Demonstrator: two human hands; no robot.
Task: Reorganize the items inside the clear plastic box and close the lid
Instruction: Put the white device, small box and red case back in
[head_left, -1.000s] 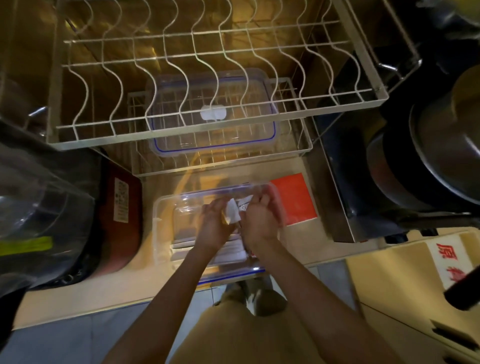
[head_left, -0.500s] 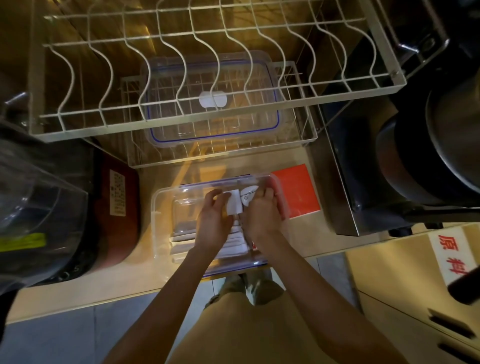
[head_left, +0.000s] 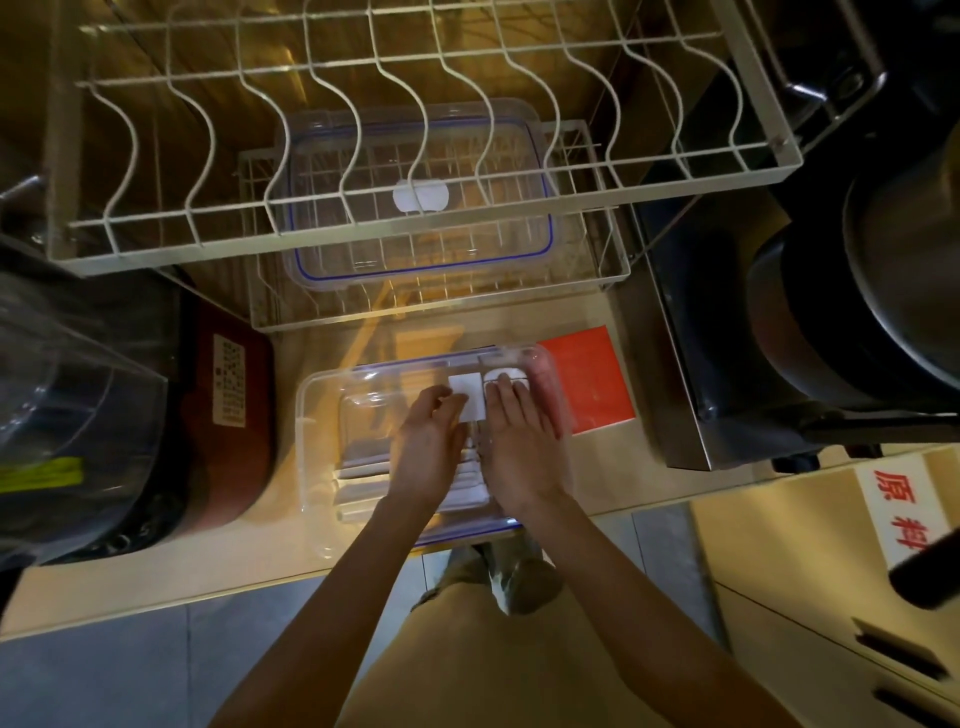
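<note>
Two hands are reached into one clear plastic box on the counter, the left hand spread loosely beside one white card, the right hand laid flat with fingers together, one clear lid seen beyond them.

Dim amber light falls on a beige counter, white wire rack above, grey floor.

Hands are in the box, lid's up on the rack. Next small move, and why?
Probably press the white packet flat. Both hands, left and right, rest open on items inside the clear box, and the lid lies apart on the wire rack.
</note>
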